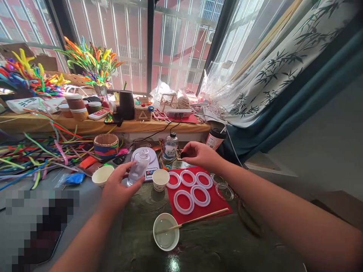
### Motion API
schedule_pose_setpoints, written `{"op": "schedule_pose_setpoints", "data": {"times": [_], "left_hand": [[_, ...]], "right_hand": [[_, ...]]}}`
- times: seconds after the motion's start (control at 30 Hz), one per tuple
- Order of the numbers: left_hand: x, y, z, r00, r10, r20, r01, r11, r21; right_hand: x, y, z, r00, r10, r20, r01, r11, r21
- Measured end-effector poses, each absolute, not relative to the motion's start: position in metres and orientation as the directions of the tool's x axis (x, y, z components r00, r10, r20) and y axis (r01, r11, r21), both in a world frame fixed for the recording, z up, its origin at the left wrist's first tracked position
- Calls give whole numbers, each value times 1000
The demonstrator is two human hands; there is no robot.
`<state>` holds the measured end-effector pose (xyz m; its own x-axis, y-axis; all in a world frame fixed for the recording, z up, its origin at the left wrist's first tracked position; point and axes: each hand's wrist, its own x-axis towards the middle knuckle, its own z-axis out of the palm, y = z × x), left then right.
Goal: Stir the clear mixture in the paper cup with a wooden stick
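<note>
My left hand (120, 185) is wrapped round a clear bottle (139, 166) with an uncapped neck, held in front of a white kitchen scale (153, 160). With its fingers pinched, my right hand (200, 153) holds a small black cap (184, 155), partly hidden by the fingers. Near it stands a second clear bottle (170, 147) with a label and a black cap. A paper cup (160, 180) sits between the hands. Closer to me, another paper cup (166, 245) contains clear liquid, with a wooden stick (204, 217) resting across its rim.
Several translucent ring moulds (183, 202) lie on a red sheet (210, 213), with clear rings (224, 192) at its right. More paper cups (102, 176) stand left, near a woven basket (106, 147) and pipe cleaners (42, 151). A lidded drink cup (215, 139) stands behind my right arm.
</note>
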<state>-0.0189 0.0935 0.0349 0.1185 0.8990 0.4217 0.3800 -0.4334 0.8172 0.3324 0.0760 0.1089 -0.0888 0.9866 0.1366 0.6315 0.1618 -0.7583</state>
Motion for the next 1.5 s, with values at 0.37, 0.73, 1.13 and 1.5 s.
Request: {"op": "schedule_pose_setpoints", "data": {"times": [0.37,0.73,1.13,1.5], "left_hand": [[-18,96,25,118,900,421,464,-425,778],[-14,97,29,144,887,439,438,-455,775],[-28,102,31,279,781,559,580,-601,550],[-26,101,29,403,650,644,617,-713,333]], "right_hand": [[340,110,-6,154,987,45,747,-87,-659],[335,104,-7,144,981,127,764,-29,-645],[266,49,8,-130,981,145,433,187,-882],[244,27,15,48,997,67,186,57,-981]]}}
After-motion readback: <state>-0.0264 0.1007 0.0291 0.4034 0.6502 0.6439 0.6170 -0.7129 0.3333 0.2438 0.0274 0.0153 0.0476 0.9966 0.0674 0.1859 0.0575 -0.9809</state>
